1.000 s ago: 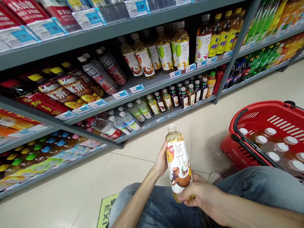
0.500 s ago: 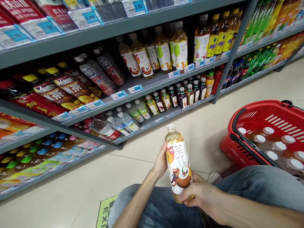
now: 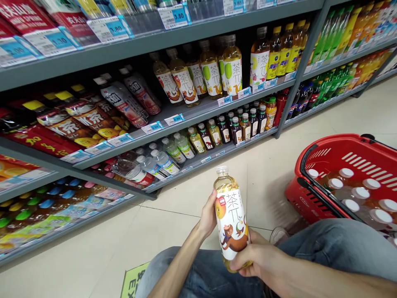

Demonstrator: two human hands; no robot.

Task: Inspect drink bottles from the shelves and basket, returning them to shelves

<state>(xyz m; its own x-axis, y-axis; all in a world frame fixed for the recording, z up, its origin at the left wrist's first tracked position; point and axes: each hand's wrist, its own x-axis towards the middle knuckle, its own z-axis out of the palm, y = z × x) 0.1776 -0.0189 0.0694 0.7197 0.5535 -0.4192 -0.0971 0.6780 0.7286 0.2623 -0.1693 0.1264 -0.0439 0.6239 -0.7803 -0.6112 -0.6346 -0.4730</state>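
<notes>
Just below and right of the frame's center, a clear plastic bottle [image 3: 232, 219] of pale yellow drink is held up in two bare hands, its capped top leaning slightly left. The white label, with large dark characters, a cartoon monkey and fruit, faces the viewer. The left hand [image 3: 207, 217] is curled against the bottle's upper left side; the right hand [image 3: 262, 257] is closed around its base, thumb across the front. Under the hands are the person's legs in blue jeans [image 3: 331, 244], and a pale shoe [image 3: 279, 236] shows beside the right hand.

At the right edge, a red shopping basket [image 3: 296, 205] with a black handle holds several bottles with white caps [image 3: 360, 193]. Pale floor tiles [image 3: 186, 194] lie between the basket and gray store shelves [image 3: 149, 43], which cross the upper frame at a slant. On the middle shelf, above the held bottle, stand similar white-labeled bottles [image 3: 234, 74]; yellow-capped brown bottles [image 3: 88, 120] lean back at left. Small dark and amber bottles [image 3: 246, 128] line the bottom shelf. A green floor sign [image 3: 132, 281] is partly visible at the lower edge.
</notes>
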